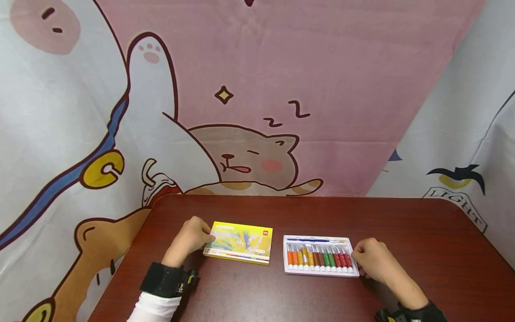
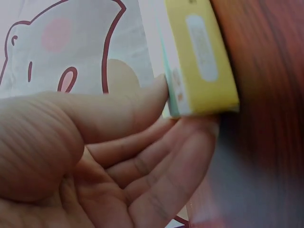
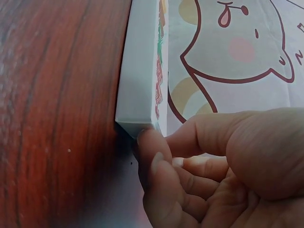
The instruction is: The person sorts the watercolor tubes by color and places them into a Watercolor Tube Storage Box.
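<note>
A flat yellow paint box (image 1: 241,243) with a colourful printed lid lies left of centre in the head view. My left hand (image 1: 192,238) pinches its left end, the thumb on top and the fingers below, as the left wrist view shows. To the right sits a white tray (image 1: 322,274) with a row of paint tubes (image 1: 318,259) in orange, yellow, brown, green and red. Above the tubes a thin blue paintbrush (image 1: 315,240) lies lengthwise in the tray. My right hand (image 1: 374,260) grips the tray's right end between thumb and fingertips, seen close in the right wrist view.
Both things are on a dark red-brown wooden table (image 1: 249,295), with a gap between them. Behind the table's far edge hangs a pink and white cloth (image 1: 346,89) printed with cartoon animals. Each wrist wears a black band (image 1: 161,279).
</note>
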Demonstrator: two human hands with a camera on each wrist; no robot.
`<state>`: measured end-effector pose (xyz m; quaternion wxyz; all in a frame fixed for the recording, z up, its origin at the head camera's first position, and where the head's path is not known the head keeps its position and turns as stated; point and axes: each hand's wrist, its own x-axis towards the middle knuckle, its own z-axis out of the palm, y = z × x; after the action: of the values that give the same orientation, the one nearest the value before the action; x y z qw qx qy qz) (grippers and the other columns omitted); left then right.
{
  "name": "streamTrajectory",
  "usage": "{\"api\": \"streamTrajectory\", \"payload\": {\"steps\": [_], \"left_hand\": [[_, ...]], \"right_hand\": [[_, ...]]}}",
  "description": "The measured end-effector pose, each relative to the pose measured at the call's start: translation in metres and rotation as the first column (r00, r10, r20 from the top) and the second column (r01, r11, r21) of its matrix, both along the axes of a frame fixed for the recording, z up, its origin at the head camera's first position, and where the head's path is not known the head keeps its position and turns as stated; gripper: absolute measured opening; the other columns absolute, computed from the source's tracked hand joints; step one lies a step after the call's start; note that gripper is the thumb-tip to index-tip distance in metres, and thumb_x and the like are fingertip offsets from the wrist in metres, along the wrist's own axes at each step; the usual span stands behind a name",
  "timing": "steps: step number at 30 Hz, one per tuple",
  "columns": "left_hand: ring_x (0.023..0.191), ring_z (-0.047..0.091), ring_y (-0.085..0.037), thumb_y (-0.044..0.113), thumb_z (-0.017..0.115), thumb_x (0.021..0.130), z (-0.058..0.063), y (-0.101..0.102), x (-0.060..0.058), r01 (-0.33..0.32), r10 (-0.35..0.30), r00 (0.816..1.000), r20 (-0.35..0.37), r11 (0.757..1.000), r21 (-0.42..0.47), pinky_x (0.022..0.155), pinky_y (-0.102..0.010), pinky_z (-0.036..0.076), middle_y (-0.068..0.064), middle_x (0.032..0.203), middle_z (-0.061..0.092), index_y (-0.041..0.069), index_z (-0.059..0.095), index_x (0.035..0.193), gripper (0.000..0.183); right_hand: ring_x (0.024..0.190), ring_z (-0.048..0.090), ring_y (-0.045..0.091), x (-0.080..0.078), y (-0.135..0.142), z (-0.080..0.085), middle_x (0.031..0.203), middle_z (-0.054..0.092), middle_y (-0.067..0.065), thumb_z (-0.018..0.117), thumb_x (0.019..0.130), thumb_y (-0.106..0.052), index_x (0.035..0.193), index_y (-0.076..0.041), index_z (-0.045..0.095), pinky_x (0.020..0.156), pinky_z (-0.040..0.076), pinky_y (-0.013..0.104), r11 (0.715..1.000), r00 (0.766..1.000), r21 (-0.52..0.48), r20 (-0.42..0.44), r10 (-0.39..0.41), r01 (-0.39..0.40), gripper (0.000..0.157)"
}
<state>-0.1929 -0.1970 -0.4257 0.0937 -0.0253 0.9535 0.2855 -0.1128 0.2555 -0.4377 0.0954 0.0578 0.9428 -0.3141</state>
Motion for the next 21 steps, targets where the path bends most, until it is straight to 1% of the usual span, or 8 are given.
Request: {"api": "streamTrajectory", "payload": {"steps": [3,7,14,21], "left_hand": [[0.054,0.056,-0.017,0.008,0.078,0.072,0.001,0.004,0.003,0.014,-0.015,1.0,0.023,1.0,0.027,0.046,-0.029,0.048,-0.011,0.074,0.063,-0.003,0.069,0.086,0.02],[0.051,0.057,-0.017,0.009,0.079,0.072,0.003,0.009,0.006,0.036,-0.038,0.998,0.041,0.998,0.048,0.044,-0.027,0.048,-0.008,0.069,0.063,-0.001,0.07,0.082,0.017],[0.049,0.058,-0.017,0.008,0.078,0.073,0.003,0.014,0.009,0.056,-0.063,0.995,0.078,0.994,0.099,0.046,-0.031,0.052,-0.009,0.066,0.064,-0.002,0.069,0.082,0.017],[0.047,0.059,-0.017,0.006,0.078,0.073,0.001,0.016,0.01,0.068,-0.083,0.992,0.098,0.987,0.147,0.045,-0.031,0.052,-0.01,0.065,0.064,-0.004,0.068,0.084,0.018]], "right_hand": [[0.044,0.052,0.014,0.0,0.0,0.001,0.054,0.054,0.004,0.057,0.085,-0.008,0.069,-0.007,0.06,0.04,0.046,0.029,1.0,1.0,-0.003,-0.001,0.0,0.0,0.016],[0.044,0.052,0.014,0.0,-0.001,0.001,0.054,0.054,0.004,0.058,0.085,-0.008,0.07,-0.007,0.06,0.04,0.046,0.03,1.0,1.0,-0.009,-0.002,-0.004,0.004,0.015],[0.045,0.052,0.014,-0.001,-0.003,-0.001,0.054,0.054,0.004,0.058,0.084,-0.008,0.07,-0.007,0.06,0.039,0.047,0.029,1.0,1.0,-0.013,-0.006,-0.014,0.014,0.014],[0.044,0.052,0.014,-0.001,-0.004,-0.002,0.053,0.054,0.004,0.056,0.083,-0.008,0.069,-0.007,0.06,0.038,0.047,0.028,1.0,1.0,-0.02,-0.018,-0.017,0.016,0.014]]}}
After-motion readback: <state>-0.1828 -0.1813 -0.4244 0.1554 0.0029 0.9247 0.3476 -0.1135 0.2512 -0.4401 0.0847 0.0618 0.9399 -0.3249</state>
